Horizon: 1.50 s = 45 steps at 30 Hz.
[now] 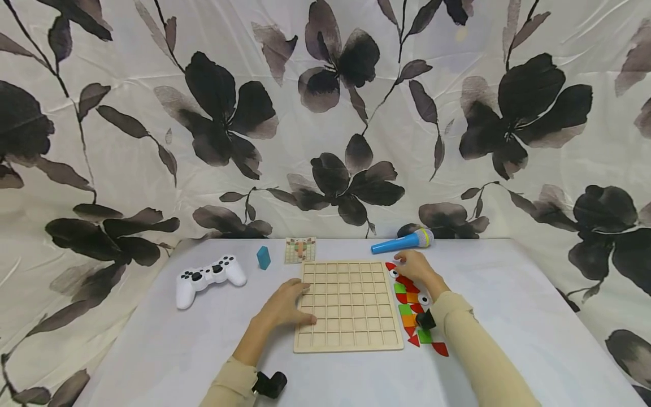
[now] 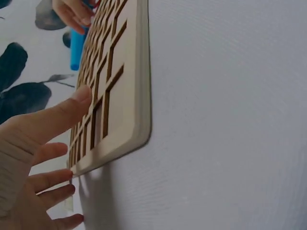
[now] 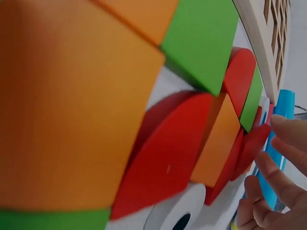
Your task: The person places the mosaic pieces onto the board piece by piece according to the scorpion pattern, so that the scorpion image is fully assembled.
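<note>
A square wooden grid board point(image 1: 351, 349) lies flat on the table. My left hand point(image 1: 285, 305) rests at its left edge, thumb over the grid and fingers spread along the side; in the left wrist view the thumb point(image 2: 82, 94) overlaps the cells. Beside the board's right edge lie loose blocks: green squares point(image 1: 424, 337), orange squares point(image 1: 409, 320), red curved pieces point(image 1: 440, 349) and white eye pieces point(image 1: 424, 299). My right hand point(image 1: 418, 267) is over their far end, fingers loosely bent. In the right wrist view its fingertips are right by a red piece point(image 3: 252, 148), nothing visible between them.
A blue toy microphone point(image 1: 399, 244) lies behind the right hand. A patterned card point(image 1: 300, 250) is beyond the board, with a teal block point(image 1: 263, 258) left of it. A white game controller point(image 1: 209, 278) sits at the left. Floral cloth point(image 1: 346, 113) hangs behind the table.
</note>
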Each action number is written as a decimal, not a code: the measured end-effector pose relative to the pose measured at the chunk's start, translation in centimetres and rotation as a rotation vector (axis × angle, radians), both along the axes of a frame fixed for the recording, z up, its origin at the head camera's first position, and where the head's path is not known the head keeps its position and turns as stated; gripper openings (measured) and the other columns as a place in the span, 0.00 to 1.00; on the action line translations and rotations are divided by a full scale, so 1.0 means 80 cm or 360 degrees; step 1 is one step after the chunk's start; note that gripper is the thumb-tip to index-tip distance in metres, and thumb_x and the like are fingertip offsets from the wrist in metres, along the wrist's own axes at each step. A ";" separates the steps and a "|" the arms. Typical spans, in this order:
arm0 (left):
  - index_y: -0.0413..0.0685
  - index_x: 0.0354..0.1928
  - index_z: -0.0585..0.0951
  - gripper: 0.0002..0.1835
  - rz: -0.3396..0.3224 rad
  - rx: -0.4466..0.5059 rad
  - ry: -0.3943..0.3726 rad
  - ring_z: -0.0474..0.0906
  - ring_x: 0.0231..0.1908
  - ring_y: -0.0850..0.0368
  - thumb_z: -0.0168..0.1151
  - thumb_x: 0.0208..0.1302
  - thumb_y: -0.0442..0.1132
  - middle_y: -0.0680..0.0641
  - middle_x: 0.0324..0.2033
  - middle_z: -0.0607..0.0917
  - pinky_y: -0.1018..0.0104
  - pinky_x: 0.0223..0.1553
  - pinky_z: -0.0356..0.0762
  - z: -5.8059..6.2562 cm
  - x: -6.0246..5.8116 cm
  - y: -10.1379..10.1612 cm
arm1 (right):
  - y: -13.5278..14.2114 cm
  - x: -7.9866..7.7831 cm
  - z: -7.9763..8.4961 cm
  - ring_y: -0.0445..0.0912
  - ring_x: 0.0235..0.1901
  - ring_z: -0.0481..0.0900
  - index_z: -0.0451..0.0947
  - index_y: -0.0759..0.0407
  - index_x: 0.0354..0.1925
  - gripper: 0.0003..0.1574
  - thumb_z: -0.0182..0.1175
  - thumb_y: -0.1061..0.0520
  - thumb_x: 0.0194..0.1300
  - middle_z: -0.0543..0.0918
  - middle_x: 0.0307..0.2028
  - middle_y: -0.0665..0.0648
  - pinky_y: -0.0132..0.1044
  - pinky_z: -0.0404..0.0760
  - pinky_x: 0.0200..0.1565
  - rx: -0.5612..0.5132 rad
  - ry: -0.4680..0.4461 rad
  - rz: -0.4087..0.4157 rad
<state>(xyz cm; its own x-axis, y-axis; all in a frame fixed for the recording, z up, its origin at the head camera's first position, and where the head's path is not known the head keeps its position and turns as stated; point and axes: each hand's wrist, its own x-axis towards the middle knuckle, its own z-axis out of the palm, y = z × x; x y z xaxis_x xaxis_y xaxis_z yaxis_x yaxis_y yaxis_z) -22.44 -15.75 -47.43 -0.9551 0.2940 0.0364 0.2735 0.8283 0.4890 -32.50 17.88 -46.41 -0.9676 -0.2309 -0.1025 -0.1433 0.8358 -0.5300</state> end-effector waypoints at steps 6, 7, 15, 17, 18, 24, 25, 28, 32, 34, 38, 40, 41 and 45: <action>0.33 0.58 0.73 0.49 -0.0106 0.0054 -0.0143 0.61 0.64 0.34 0.79 0.34 0.53 0.31 0.64 0.65 0.43 0.62 0.64 -0.003 -0.004 -0.007 | -0.006 -0.008 -0.002 0.57 0.43 0.76 0.78 0.70 0.50 0.22 0.62 0.59 0.60 0.80 0.45 0.68 0.51 0.76 0.51 0.0035 -0.0034 0.0000; 0.32 0.59 0.72 0.50 -0.0126 0.0058 -0.0167 0.60 0.64 0.34 0.80 0.33 0.53 0.31 0.65 0.63 0.43 0.62 0.64 -0.003 -0.005 -0.009 | -0.007 -0.009 -0.003 0.57 0.44 0.76 0.78 0.70 0.50 0.22 0.62 0.59 0.60 0.80 0.46 0.68 0.52 0.76 0.51 0.0047 -0.0026 -0.0006; 0.31 0.65 0.65 0.58 -0.0175 0.0135 -0.0352 0.54 0.67 0.33 0.83 0.27 0.44 0.34 0.68 0.58 0.42 0.64 0.59 -0.001 -0.008 -0.021 | -0.016 -0.010 -0.003 0.58 0.48 0.75 0.80 0.65 0.49 0.21 0.63 0.54 0.59 0.82 0.46 0.63 0.60 0.69 0.49 0.0110 -0.0038 -0.0070; 0.31 0.66 0.63 0.60 -0.0156 0.0135 -0.0366 0.54 0.67 0.34 0.83 0.27 0.44 0.34 0.69 0.58 0.43 0.65 0.58 0.000 -0.008 -0.021 | -0.017 -0.010 -0.003 0.59 0.48 0.75 0.81 0.64 0.48 0.20 0.64 0.54 0.59 0.83 0.45 0.62 0.60 0.69 0.49 0.0110 -0.0035 -0.0090; 0.31 0.66 0.62 0.60 -0.0144 0.0134 -0.0370 0.54 0.67 0.34 0.83 0.27 0.44 0.34 0.69 0.58 0.43 0.65 0.58 -0.001 -0.008 -0.021 | -0.018 -0.010 -0.002 0.59 0.48 0.75 0.81 0.64 0.47 0.20 0.64 0.54 0.58 0.83 0.45 0.62 0.60 0.68 0.49 0.0105 -0.0039 -0.0102; 0.29 0.67 0.60 0.62 -0.0125 0.0144 -0.0367 0.54 0.68 0.35 0.84 0.26 0.43 0.34 0.69 0.58 0.45 0.66 0.57 -0.003 -0.007 -0.020 | -0.020 -0.012 -0.002 0.58 0.45 0.76 0.83 0.65 0.42 0.16 0.66 0.56 0.57 0.84 0.40 0.61 0.59 0.69 0.47 0.0027 -0.0064 -0.0153; 0.29 0.67 0.60 0.62 -0.0126 0.0150 -0.0364 0.54 0.68 0.35 0.84 0.26 0.43 0.34 0.69 0.58 0.45 0.66 0.57 -0.003 -0.006 -0.020 | -0.021 -0.012 -0.002 0.58 0.44 0.76 0.83 0.65 0.42 0.16 0.66 0.56 0.56 0.85 0.38 0.61 0.59 0.69 0.47 0.0011 -0.0067 -0.0158; 0.29 0.67 0.60 0.62 -0.0124 0.0158 -0.0366 0.53 0.68 0.36 0.84 0.26 0.43 0.34 0.69 0.58 0.46 0.66 0.57 -0.003 -0.006 -0.020 | -0.022 -0.014 -0.002 0.56 0.42 0.76 0.83 0.66 0.40 0.15 0.67 0.58 0.55 0.84 0.35 0.60 0.58 0.68 0.46 -0.0026 -0.0082 -0.0173; 0.29 0.67 0.60 0.62 -0.0130 0.0158 -0.0374 0.53 0.68 0.36 0.84 0.26 0.43 0.34 0.69 0.58 0.45 0.66 0.57 -0.004 -0.006 -0.021 | -0.021 -0.017 0.000 0.53 0.37 0.76 0.83 0.65 0.37 0.12 0.68 0.60 0.53 0.84 0.30 0.58 0.56 0.69 0.45 -0.0065 -0.0096 -0.0187; 0.29 0.67 0.60 0.62 -0.0127 0.0161 -0.0380 0.53 0.68 0.36 0.84 0.26 0.43 0.34 0.69 0.58 0.45 0.66 0.57 -0.004 -0.006 -0.021 | -0.021 -0.018 0.000 0.51 0.34 0.75 0.83 0.66 0.36 0.11 0.68 0.61 0.53 0.84 0.30 0.58 0.52 0.72 0.44 -0.0099 -0.0108 -0.0192; 0.29 0.67 0.60 0.62 -0.0120 0.0176 -0.0388 0.53 0.68 0.36 0.84 0.26 0.43 0.35 0.69 0.58 0.45 0.66 0.57 -0.004 -0.007 -0.021 | -0.019 -0.021 0.001 0.48 0.30 0.74 0.82 0.69 0.37 0.11 0.66 0.62 0.55 0.82 0.32 0.60 0.36 0.75 0.31 -0.0205 -0.0145 -0.0180; 0.29 0.67 0.60 0.62 -0.0122 0.0176 -0.0383 0.54 0.68 0.36 0.84 0.26 0.43 0.34 0.69 0.58 0.45 0.66 0.58 -0.004 -0.007 -0.021 | -0.019 -0.022 0.001 0.47 0.29 0.76 0.81 0.70 0.38 0.11 0.65 0.63 0.57 0.83 0.33 0.63 0.32 0.75 0.28 -0.0266 -0.0154 -0.0165; 0.29 0.67 0.60 0.62 -0.0124 0.0179 -0.0380 0.54 0.68 0.36 0.84 0.26 0.43 0.34 0.69 0.58 0.45 0.66 0.58 -0.004 -0.007 -0.021 | -0.019 -0.023 0.001 0.47 0.29 0.76 0.81 0.71 0.39 0.12 0.64 0.63 0.57 0.83 0.34 0.63 0.31 0.75 0.28 -0.0286 -0.0144 -0.0157; 0.29 0.67 0.60 0.62 -0.0121 0.0187 -0.0382 0.54 0.68 0.36 0.84 0.26 0.43 0.34 0.69 0.58 0.45 0.66 0.58 -0.004 -0.006 -0.020 | -0.022 -0.024 0.005 0.47 0.30 0.77 0.81 0.72 0.41 0.12 0.60 0.65 0.60 0.83 0.35 0.64 0.32 0.77 0.31 -0.0359 -0.0104 -0.0080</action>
